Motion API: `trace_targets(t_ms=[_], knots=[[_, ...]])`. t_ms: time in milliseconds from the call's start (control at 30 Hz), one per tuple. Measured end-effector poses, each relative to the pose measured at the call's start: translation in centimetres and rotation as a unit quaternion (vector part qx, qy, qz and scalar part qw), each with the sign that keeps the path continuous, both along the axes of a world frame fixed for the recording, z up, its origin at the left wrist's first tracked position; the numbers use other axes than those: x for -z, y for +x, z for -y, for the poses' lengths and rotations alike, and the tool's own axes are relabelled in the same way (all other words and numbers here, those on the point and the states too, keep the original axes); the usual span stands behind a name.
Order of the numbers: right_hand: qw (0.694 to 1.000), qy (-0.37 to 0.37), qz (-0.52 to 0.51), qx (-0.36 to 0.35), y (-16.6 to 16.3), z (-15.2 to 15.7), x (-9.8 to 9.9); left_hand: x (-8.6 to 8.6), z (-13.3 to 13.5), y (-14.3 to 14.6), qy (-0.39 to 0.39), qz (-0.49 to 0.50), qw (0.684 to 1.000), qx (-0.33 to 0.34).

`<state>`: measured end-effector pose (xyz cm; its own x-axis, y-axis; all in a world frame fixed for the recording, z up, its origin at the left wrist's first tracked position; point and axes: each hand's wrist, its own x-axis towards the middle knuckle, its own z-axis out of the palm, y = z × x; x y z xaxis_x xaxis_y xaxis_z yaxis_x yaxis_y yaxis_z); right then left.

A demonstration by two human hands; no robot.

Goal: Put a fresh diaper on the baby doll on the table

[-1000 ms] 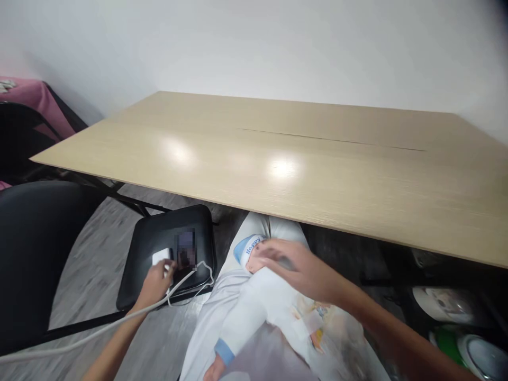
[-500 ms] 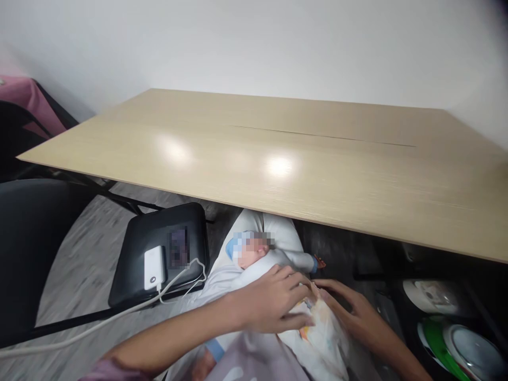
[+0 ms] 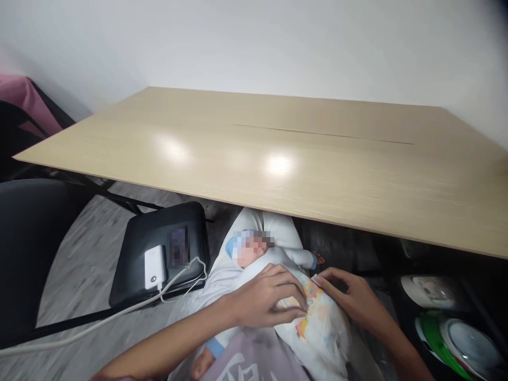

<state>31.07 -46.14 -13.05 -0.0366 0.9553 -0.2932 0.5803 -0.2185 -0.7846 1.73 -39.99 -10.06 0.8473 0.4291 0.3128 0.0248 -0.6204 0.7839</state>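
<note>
A baby doll [image 3: 278, 259] in a white suit with blue cuffs and a blue-edged cap lies on a white pad [image 3: 222, 278] on my lap, below the table edge. It wears a printed diaper [image 3: 317, 323]. My left hand [image 3: 264, 299] rests across the doll's belly with its fingers curled onto the diaper's top edge. My right hand [image 3: 351, 299] lies on the diaper's right side, fingertips pinching its edge near the left hand.
A long light-wood table [image 3: 278, 153] fills the middle of the view. To the left stands a black chair [image 3: 159, 254] with a white power bank [image 3: 154, 266], a phone and a white cable [image 3: 99, 320]. Bowls and a green plate [image 3: 448, 328] sit low right.
A second ago my left hand was at the power bank on the chair and my right on the doll's head. Both hands have since come to the diaper on the doll's belly.
</note>
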Motion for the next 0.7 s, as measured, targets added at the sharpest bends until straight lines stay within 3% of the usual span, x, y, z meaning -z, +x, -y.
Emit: trace_targets(t_ms=[200,333,467,567,700], knots=[[0.993,0.033,0.093,0.072,2.1,-0.6,2.2,-0.5,0.8,-1.1,-0.008,0.004,1.0,-0.029],[0.992,0.119,0.028,-0.01,-0.8,-0.2,-0.5,-0.8,2.4,-3.4,-0.012,0.026,0.999,0.03],[0.987,0.096,-0.016,-0.124,-3.3,1.1,-4.2,-0.9,3.3,-4.3,-0.014,0.005,0.992,0.122],[0.994,0.023,-0.02,-0.102,-1.3,3.7,-4.7,-1.5,2.4,-2.3,-0.031,-0.022,0.994,0.104],[0.994,-0.098,-0.038,0.016,3.7,8.4,-2.9,-3.0,0.1,3.8,-0.001,-0.102,0.994,0.048]])
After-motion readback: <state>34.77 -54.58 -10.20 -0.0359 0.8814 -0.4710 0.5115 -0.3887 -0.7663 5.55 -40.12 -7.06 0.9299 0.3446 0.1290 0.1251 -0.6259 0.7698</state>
